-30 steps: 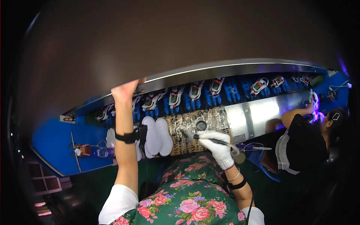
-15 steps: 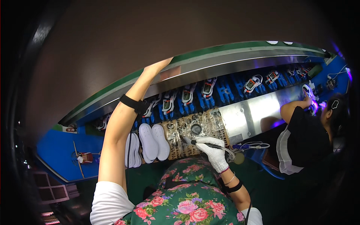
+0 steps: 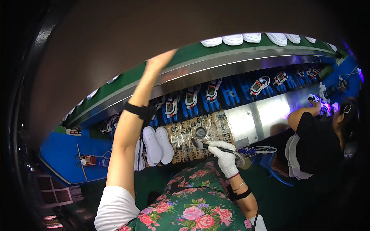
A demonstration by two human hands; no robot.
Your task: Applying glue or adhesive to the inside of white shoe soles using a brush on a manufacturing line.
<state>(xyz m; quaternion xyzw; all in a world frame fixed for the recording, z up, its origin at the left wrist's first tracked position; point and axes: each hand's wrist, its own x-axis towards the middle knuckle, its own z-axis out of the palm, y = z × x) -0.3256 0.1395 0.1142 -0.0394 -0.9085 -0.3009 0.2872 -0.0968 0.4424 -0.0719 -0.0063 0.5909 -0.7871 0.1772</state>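
My left hand (image 3: 161, 60) reaches up over the green belt of the upper shelf; its fingers are blurred and hidden behind the dark overhang. My right hand (image 3: 224, 158), in a white knit glove, is closed around a brush (image 3: 197, 144) with a dark handle and a thin tube trailing from it. The bristles hover just above the cardboard-and-tape-covered work surface (image 3: 181, 150). A small dark round dish (image 3: 200, 132) sits on that surface, just beyond the brush. Left of it lie a pair of white shoe soles (image 3: 165, 145), with more soles (image 3: 139, 156) partly behind my left forearm.
White soles (image 3: 232, 39) line the upper belt (image 3: 185, 57). Below its metal edge, shoe uppers (image 3: 191, 97) hang on a row of blue holders (image 3: 231, 96). A bare metal plate (image 3: 246, 119) runs right toward a seated co-worker (image 3: 316, 138). A blue table (image 3: 58, 154) is at left.
The view has shifted, with more of the upper belt and its white soles showing. My right hand and the brush have moved slightly right. The co-worker's hand has shifted at the shoe.
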